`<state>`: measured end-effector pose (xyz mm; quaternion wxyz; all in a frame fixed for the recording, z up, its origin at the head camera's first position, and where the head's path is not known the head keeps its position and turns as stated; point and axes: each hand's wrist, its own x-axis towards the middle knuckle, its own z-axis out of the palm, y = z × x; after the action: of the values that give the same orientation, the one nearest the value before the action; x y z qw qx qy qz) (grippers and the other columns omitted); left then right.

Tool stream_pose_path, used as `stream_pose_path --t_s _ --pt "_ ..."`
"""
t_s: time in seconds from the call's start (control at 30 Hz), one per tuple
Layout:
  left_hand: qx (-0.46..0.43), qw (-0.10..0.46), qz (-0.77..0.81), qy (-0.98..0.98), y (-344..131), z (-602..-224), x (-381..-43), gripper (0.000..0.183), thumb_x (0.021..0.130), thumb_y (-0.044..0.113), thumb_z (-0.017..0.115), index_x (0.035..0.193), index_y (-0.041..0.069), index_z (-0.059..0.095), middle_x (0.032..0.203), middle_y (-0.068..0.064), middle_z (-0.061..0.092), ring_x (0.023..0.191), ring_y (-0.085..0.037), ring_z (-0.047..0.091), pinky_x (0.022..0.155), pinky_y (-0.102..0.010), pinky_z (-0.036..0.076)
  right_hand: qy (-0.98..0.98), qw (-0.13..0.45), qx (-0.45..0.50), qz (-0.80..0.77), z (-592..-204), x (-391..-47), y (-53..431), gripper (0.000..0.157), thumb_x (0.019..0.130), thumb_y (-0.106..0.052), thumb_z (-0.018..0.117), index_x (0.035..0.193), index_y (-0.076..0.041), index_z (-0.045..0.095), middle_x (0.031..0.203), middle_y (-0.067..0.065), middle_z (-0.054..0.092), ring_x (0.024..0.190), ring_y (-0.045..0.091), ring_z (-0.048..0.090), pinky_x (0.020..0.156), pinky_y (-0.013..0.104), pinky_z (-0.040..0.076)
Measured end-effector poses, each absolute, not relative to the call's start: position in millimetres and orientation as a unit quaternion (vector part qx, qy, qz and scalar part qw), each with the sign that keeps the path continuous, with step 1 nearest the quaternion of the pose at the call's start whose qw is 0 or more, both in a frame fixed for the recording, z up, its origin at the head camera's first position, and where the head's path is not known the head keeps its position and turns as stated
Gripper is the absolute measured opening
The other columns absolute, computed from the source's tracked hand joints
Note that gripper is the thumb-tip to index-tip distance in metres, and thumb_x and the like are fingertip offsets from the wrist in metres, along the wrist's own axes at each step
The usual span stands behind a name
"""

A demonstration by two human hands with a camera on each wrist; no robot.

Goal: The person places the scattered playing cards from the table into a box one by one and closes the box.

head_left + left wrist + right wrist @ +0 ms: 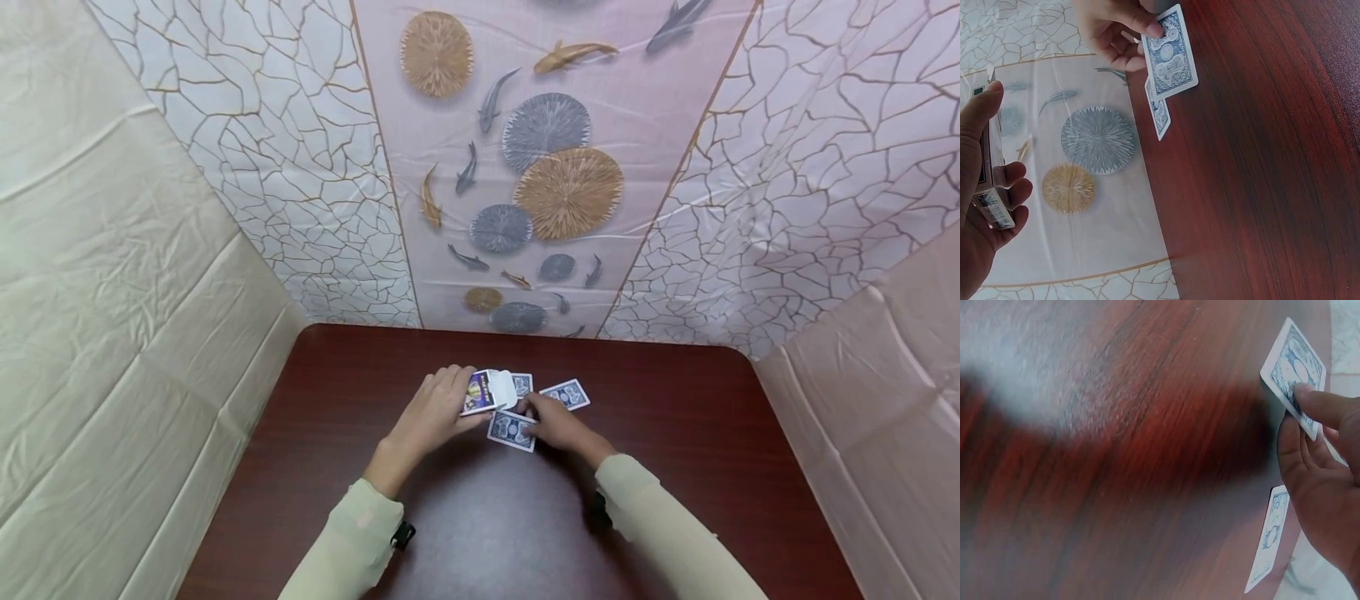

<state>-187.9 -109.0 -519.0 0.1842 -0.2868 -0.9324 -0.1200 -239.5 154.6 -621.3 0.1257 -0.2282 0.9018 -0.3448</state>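
Observation:
My left hand (435,402) grips a small playing-card box (477,395) with a purple and yellow picture on its face. The box's white flap (503,389) stands open toward the right. In the left wrist view, the thumb lies along one side of the box (995,211) and the fingers curl round the other. Between thumb and fingers, my right hand (558,423) pinches a blue-backed playing card (510,430), back facing up; the right wrist view shows this card (1297,369) tilted above the table. Beyond the right hand lies another blue-backed card (572,395), and one more card (522,383) shows partly behind the flap.
A dark red-brown wooden table (337,467) with rounded far corners lies under both hands. Behind its far edge hangs a cloth (405,250) printed with fish and round leaves. Pale cloth walls (97,333) stand at the left and right.

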Motion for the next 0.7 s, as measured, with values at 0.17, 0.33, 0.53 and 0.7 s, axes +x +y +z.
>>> stream_pose_path --t_s 0.17,0.33,0.53,0.7 --pt "-0.284 0.175 -0.120 -0.935 -109 -519 -188 0.076 0.086 0.053 0.080 0.133 -0.001 0.056 0.113 -0.014 0.066 0.097 -0.027 0.062 0.080 -0.041 0.051 0.874 0.153 -0.223 -0.404 -618 -239 167 0.009 0.091 -0.005 0.074 0.099 -0.001 0.073 0.085 0.004 0.068 0.078 0.009 0.055 0.072 0.025 0.047" --pt "-0.283 0.169 -0.119 -0.937 -108 -518 -187 0.076 0.086 0.054 0.079 0.133 -0.001 0.056 0.113 -0.013 0.066 0.097 -0.026 0.062 0.080 -0.040 0.051 0.866 0.165 -0.181 -0.437 -615 -236 175 0.012 0.097 -0.013 0.069 0.100 -0.003 0.076 0.090 0.004 0.070 0.081 0.011 0.056 0.075 0.029 0.048" --pt "-0.283 0.156 -0.119 -0.939 -106 -519 -187 0.075 0.087 0.053 0.078 0.134 0.000 0.055 0.114 -0.013 0.065 0.097 -0.026 0.061 0.081 -0.040 0.051 0.867 0.152 -0.121 -0.459 -615 -232 185 0.016 0.097 -0.018 0.070 0.097 -0.003 0.075 0.083 -0.001 0.066 0.078 0.009 0.054 0.072 0.027 0.045" --pt "-0.289 0.162 -0.118 -0.936 -104 -519 -187 0.076 0.086 0.053 0.079 0.134 0.000 0.056 0.114 -0.013 0.065 0.097 -0.025 0.062 0.081 -0.040 0.051 0.802 0.185 -0.063 -0.564 -612 -228 193 0.019 0.097 -0.015 0.070 0.098 0.005 0.070 0.080 -0.003 0.065 0.074 0.007 0.058 0.067 0.024 0.049"
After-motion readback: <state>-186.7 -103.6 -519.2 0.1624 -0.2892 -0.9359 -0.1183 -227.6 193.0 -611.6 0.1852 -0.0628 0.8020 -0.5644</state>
